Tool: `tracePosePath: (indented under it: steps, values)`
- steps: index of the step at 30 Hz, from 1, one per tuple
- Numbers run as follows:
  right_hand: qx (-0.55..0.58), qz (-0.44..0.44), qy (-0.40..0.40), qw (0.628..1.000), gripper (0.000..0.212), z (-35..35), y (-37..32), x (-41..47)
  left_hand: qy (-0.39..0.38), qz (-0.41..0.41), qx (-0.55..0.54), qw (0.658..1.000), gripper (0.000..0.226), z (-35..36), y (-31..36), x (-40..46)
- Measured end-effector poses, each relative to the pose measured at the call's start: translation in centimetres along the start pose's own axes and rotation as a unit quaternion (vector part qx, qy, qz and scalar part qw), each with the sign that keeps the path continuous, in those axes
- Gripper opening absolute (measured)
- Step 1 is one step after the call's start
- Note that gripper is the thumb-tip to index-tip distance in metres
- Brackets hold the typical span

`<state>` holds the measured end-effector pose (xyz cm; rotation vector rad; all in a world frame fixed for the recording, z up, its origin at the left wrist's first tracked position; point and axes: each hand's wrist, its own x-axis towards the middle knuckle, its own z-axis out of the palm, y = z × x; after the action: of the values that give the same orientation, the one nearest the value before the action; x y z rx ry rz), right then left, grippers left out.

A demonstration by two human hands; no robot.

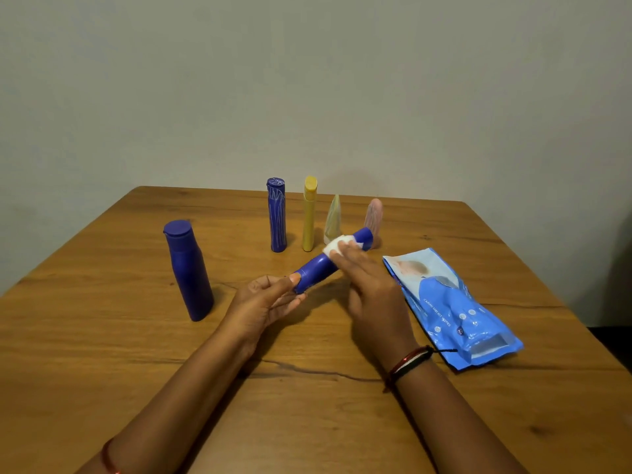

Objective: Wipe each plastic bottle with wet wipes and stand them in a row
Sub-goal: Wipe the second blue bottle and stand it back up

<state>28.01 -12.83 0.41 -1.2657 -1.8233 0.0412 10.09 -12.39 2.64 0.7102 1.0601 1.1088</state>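
Wood-grain table (102, 336), long crack near front; plain grey wall (307, 80) behind.

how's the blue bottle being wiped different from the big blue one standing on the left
The held blue bottle lies tilted off the table, gripped at its near end by the left hand, while the big blue bottle stands upright, untouched. The held one is slimmer, a plain tube; the big one is wider with a flip cap. The right hand presses a white wipe on the held one only. Both are solid dark blue.
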Motion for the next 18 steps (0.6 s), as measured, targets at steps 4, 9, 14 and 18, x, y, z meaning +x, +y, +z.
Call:
tracePosePath:
  steps: [4, 9, 14, 18]
  values:
    - [-0.01, 0.056, 0.08, 0.995, 0.063, -0.8, 2.5, 0.7, 0.056, 0.138, 0.177, 0.973, 0.017, 0.0, 0.1, -0.5]
    - [-0.004, 0.05, 0.042, 0.998, 0.06, -0.1, 0.9, 0.2, 0.06, 0.276, 0.251, 0.926, 0.026, -0.4, 0.1, -0.7]
    - [0.0, -0.045, -0.05, 0.998, 0.059, 1.7, -3.0, -0.8, 0.051, 0.321, 0.289, 0.9, 0.028, -0.4, -0.2, -0.7]
    - [-0.015, -0.074, -0.046, 0.996, 0.058, 1.6, -2.8, -0.7, 0.05, 0.353, 0.316, 0.879, 0.028, -0.6, -0.1, -0.7]
